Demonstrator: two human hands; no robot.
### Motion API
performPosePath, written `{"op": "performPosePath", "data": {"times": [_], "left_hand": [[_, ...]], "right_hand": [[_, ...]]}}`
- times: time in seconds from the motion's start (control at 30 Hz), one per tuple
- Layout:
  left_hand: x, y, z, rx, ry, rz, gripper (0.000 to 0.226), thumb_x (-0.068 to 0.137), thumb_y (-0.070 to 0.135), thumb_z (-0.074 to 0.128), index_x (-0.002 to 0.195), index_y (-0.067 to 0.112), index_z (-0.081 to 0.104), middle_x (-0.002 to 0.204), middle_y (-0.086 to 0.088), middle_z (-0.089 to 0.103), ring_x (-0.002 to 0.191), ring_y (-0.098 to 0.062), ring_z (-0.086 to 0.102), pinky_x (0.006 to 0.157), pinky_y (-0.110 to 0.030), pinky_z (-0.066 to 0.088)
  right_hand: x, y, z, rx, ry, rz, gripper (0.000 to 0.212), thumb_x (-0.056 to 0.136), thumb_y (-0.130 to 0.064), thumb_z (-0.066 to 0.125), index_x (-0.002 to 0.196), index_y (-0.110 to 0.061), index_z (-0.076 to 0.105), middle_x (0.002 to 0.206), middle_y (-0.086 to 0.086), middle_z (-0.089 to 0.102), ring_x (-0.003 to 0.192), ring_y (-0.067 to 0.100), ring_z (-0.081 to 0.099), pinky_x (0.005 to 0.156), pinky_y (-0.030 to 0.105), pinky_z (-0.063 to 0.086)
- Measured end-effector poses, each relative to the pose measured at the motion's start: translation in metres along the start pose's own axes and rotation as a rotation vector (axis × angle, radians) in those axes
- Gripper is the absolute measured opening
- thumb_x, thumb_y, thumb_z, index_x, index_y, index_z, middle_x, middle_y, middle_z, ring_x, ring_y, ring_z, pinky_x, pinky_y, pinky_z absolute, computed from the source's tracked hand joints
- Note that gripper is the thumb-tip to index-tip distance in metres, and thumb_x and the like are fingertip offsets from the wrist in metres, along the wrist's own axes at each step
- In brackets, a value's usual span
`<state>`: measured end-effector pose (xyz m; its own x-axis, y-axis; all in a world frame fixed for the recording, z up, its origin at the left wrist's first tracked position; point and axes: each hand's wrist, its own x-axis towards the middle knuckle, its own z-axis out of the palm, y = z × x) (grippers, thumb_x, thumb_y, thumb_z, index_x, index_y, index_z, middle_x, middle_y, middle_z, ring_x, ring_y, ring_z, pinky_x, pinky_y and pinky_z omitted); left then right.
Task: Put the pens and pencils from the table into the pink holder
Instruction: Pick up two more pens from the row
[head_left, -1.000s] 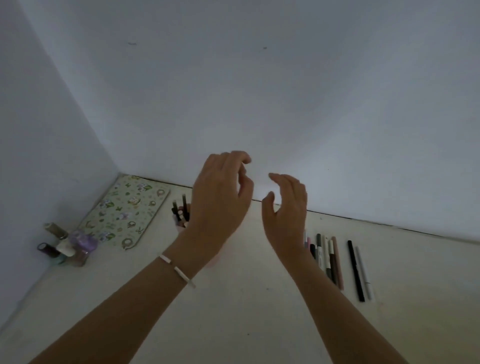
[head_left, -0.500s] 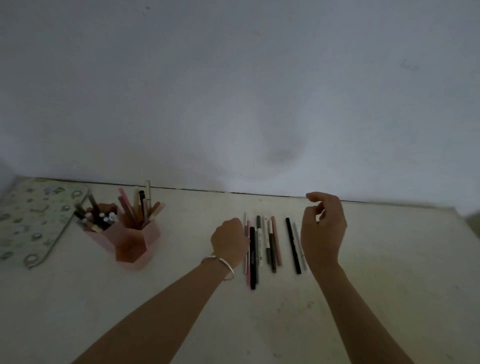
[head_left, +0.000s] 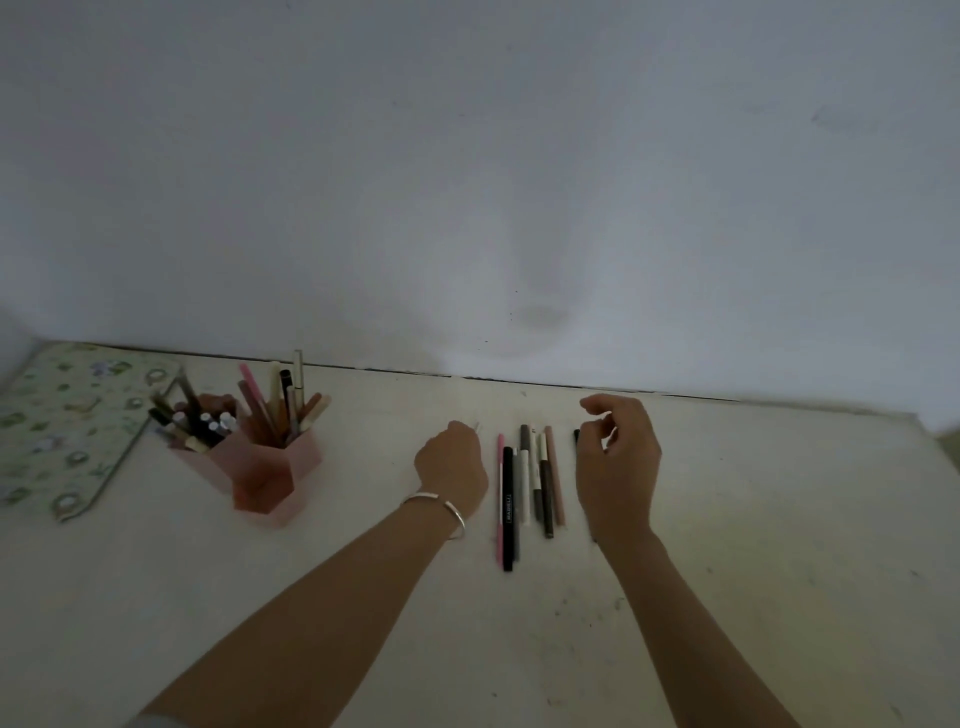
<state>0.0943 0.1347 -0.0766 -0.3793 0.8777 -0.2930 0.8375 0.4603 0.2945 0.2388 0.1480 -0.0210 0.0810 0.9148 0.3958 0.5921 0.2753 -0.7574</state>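
Note:
The pink holder (head_left: 262, 470) stands at the left of the table with several pens and pencils upright in its compartments. A row of pens (head_left: 524, 493) lies flat in the middle: pink, black, white, grey and brown ones. My left hand (head_left: 452, 465), with a silver bracelet on the wrist, is curled at the left end of the row. A thin white pen tip (head_left: 476, 427) pokes out past its fingers. My right hand (head_left: 618, 460) hovers at the right end with fingers bent and apart. It hides most of a black pen (head_left: 576, 435).
A green patterned pouch (head_left: 62, 431) lies flat at the far left, behind the holder. The wall runs along the table's back edge. The table's right edge (head_left: 930, 457) shows at the far right.
The view has swung right from the corner to the pen row. My left hand has closed around the white pen at the row's left end. My right hand has come down over the black pen.

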Motion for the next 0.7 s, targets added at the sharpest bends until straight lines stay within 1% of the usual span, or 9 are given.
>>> {"op": "performPosePath", "data": {"times": [0.1, 0.2, 0.3, 0.4, 0.5, 0.57, 0.6, 0.63, 0.7], "left_hand": [[0.001, -0.02, -0.026, -0.131, 0.014, -0.013, 0.017, 0.084, 0.015, 0.056, 0.1, 0.009, 0.058, 0.105, -0.008, 0.063, 0.091, -0.026, 0.062, 0.071, -0.029, 0.044], [0.0, -0.034, -0.065, -0.307, 0.18, 0.041, 0.008, 0.084, 0.02, 0.053, 0.081, 0.013, 0.053, 0.086, -0.004, 0.059, 0.075, -0.021, 0.054, 0.065, -0.028, 0.038], [-0.011, -0.036, -0.099, -0.436, 0.313, 0.151, 0.022, 0.093, 0.022, 0.047, 0.072, 0.015, 0.047, 0.07, 0.001, 0.053, 0.062, -0.016, 0.053, 0.055, -0.026, 0.035], [-0.027, -0.042, -0.124, -0.552, 0.377, 0.2, 0.029, 0.093, 0.025, 0.046, 0.066, 0.015, 0.047, 0.058, 0.005, 0.05, 0.049, -0.008, 0.046, 0.048, -0.025, 0.032], [-0.039, -0.055, -0.138, -0.653, 0.415, 0.223, 0.03, 0.093, 0.025, 0.047, 0.066, 0.014, 0.052, 0.05, 0.006, 0.053, 0.043, -0.001, 0.054, 0.044, -0.012, 0.036], [-0.043, -0.065, -0.143, -0.691, 0.454, 0.22, 0.02, 0.092, 0.02, 0.051, 0.075, 0.015, 0.059, 0.048, 0.009, 0.051, 0.046, 0.007, 0.055, 0.047, -0.006, 0.037], [-0.045, -0.069, -0.146, -0.715, 0.462, 0.214, 0.011, 0.091, 0.018, 0.053, 0.088, 0.013, 0.063, 0.05, 0.011, 0.051, 0.047, 0.009, 0.054, 0.048, -0.004, 0.037], [-0.047, -0.073, -0.149, -0.726, 0.473, 0.202, 0.02, 0.09, 0.016, 0.055, 0.107, 0.012, 0.063, 0.053, 0.012, 0.052, 0.048, 0.01, 0.054, 0.049, -0.004, 0.038], [-0.05, -0.083, -0.153, -0.734, 0.48, 0.23, 0.059, 0.089, 0.014, 0.059, 0.144, 0.014, 0.037, 0.06, 0.01, 0.056, 0.054, 0.008, 0.057, 0.051, -0.004, 0.042]], "right_hand": [[0.002, 0.001, 0.01, -0.057, -0.165, 0.059, 0.024, 0.086, 0.001, 0.053, 0.095, -0.016, 0.066, 0.092, -0.005, 0.065, 0.075, 0.003, 0.056, 0.068, 0.008, 0.039], [-0.001, 0.002, 0.034, -0.222, -0.386, 0.098, 0.021, 0.089, -0.005, 0.053, 0.102, -0.011, 0.068, 0.101, 0.001, 0.063, 0.082, 0.013, 0.057, 0.073, 0.02, 0.04], [0.001, -0.001, 0.063, -0.419, -0.485, 0.081, 0.02, 0.09, -0.01, 0.054, 0.102, -0.003, 0.068, 0.108, 0.01, 0.057, 0.092, 0.025, 0.059, 0.074, 0.028, 0.044], [0.005, -0.006, 0.087, -0.669, -0.55, 0.015, 0.021, 0.095, -0.02, 0.051, 0.101, -0.004, 0.064, 0.111, 0.01, 0.051, 0.103, 0.025, 0.054, 0.073, 0.027, 0.041], [0.007, -0.004, 0.1, -0.86, -0.633, 0.071, 0.025, 0.095, -0.023, 0.049, 0.11, -0.008, 0.061, 0.12, 0.01, 0.048, 0.109, 0.026, 0.05, 0.084, 0.031, 0.045], [0.004, -0.001, 0.105, -0.912, -0.675, 0.085, 0.025, 0.093, -0.019, 0.048, 0.11, -0.007, 0.061, 0.119, 0.012, 0.051, 0.109, 0.028, 0.05, 0.091, 0.034, 0.046], [0.001, -0.001, 0.107, -0.919, -0.692, 0.069, 0.024, 0.093, -0.018, 0.047, 0.108, -0.006, 0.061, 0.118, 0.012, 0.053, 0.108, 0.029, 0.051, 0.091, 0.034, 0.046], [0.0, -0.001, 0.108, -0.892, -0.695, 0.062, 0.024, 0.092, -0.018, 0.047, 0.106, -0.005, 0.061, 0.115, 0.013, 0.055, 0.107, 0.029, 0.052, 0.089, 0.034, 0.045], [0.004, -0.01, 0.111, -0.719, -0.675, 0.139, 0.022, 0.089, -0.02, 0.051, 0.092, -0.002, 0.062, 0.1, 0.014, 0.058, 0.097, 0.031, 0.056, 0.076, 0.032, 0.04]]}}
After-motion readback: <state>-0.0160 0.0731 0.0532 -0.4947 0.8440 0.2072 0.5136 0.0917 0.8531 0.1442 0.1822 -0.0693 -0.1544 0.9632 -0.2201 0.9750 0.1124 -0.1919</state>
